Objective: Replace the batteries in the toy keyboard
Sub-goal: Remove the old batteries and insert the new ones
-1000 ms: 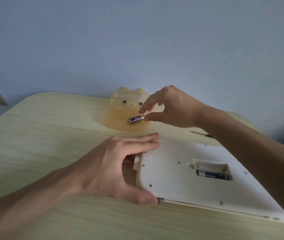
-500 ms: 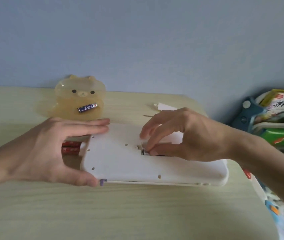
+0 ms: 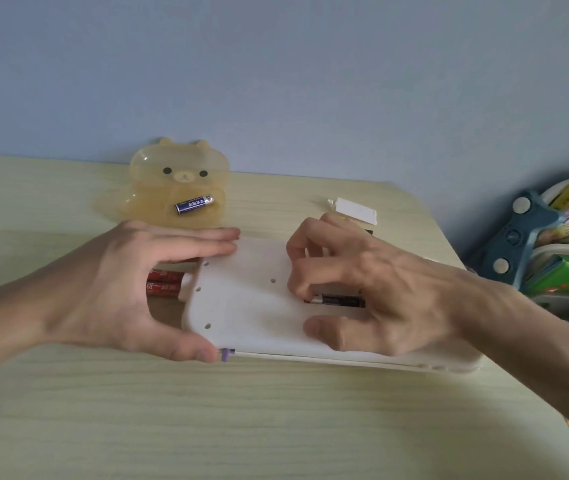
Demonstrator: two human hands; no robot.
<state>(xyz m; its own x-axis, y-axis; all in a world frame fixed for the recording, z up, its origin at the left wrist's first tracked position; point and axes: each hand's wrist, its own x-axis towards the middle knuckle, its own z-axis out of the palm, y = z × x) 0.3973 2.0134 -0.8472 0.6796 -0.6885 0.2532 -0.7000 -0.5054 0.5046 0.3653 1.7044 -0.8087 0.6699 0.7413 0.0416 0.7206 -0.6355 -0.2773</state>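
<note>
1. I see the white toy keyboard (image 3: 252,303) lying face down on the pale wooden table (image 3: 207,417).
2. My left hand (image 3: 120,289) clamps its left end, fingers along the far edge, thumb at the near corner.
3. My right hand (image 3: 369,289) curls over the open battery bay, fingertips (image 3: 298,289) pressing on a dark battery (image 3: 340,301) inside.
4. A blue battery (image 3: 194,204) lies on the amber bear-shaped tray (image 3: 158,206); two red batteries (image 3: 163,284) sit beside the keyboard's left end.
5. The white battery cover (image 3: 357,211) rests behind.
</note>
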